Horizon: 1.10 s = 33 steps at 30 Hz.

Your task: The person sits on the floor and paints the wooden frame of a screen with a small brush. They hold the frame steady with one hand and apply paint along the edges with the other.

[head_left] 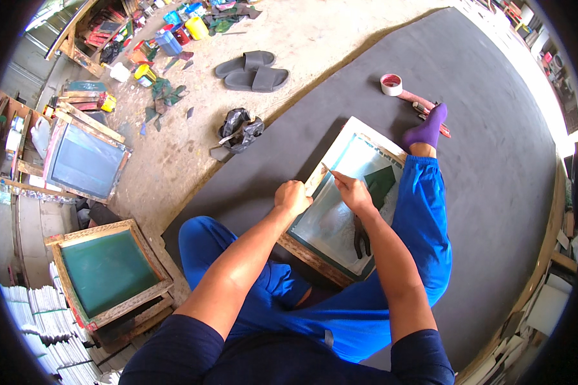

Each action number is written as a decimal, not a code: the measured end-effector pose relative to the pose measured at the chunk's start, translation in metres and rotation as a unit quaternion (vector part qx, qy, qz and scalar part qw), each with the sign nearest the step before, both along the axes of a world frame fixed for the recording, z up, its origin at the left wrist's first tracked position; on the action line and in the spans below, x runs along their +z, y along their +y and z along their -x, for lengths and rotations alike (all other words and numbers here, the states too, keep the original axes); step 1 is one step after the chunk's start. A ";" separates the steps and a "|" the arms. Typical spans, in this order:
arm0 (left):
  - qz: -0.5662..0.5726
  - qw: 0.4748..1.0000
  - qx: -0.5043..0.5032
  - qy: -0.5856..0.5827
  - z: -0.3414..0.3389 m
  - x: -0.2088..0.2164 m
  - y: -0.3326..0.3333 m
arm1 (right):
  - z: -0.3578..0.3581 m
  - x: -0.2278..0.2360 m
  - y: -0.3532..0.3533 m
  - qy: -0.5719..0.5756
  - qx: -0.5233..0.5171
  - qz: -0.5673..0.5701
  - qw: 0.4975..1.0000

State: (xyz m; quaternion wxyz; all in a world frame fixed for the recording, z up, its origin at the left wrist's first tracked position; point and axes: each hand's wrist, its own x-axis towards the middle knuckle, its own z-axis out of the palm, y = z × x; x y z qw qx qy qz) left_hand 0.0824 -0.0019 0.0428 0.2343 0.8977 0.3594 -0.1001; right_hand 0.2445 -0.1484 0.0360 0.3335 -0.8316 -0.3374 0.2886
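A wooden screen frame [308, 252] with pale, see-through mesh lies tilted between my legs on the dark tabletop. My left hand [293, 197] is closed at its left rail, fingers partly hidden. My right hand [354, 194] pinches a thin, pointed tool [328, 168], its tip near that same rail; the exact kind is too small to tell. On the mesh, beside my right forearm, rest dark-handled pliers [359, 240]. A dark green piece of sheet [381, 185] lies just beyond my right hand.
Beyond my purple-socked foot [425, 130] sit a tape roll [391, 84] and a red-handled tool [444, 132]. Left of the table edge are a black plastic bag [240, 130], slides [257, 79], a green screen [112, 273], a blue-grey screen [87, 159] and paint containers [168, 42].
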 end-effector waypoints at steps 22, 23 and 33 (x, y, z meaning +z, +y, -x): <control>-0.003 1.000 0.011 0.007 0.004 0.008 0.001 | 0.003 0.023 0.003 -0.102 0.064 0.067 0.990; 0.000 1.000 0.008 0.008 0.000 0.010 -0.001 | -0.003 0.005 0.000 -0.095 0.055 -0.017 0.994; 0.001 1.000 0.000 0.000 -0.002 0.008 -0.002 | -0.012 -0.032 0.005 0.139 -0.024 -0.087 0.986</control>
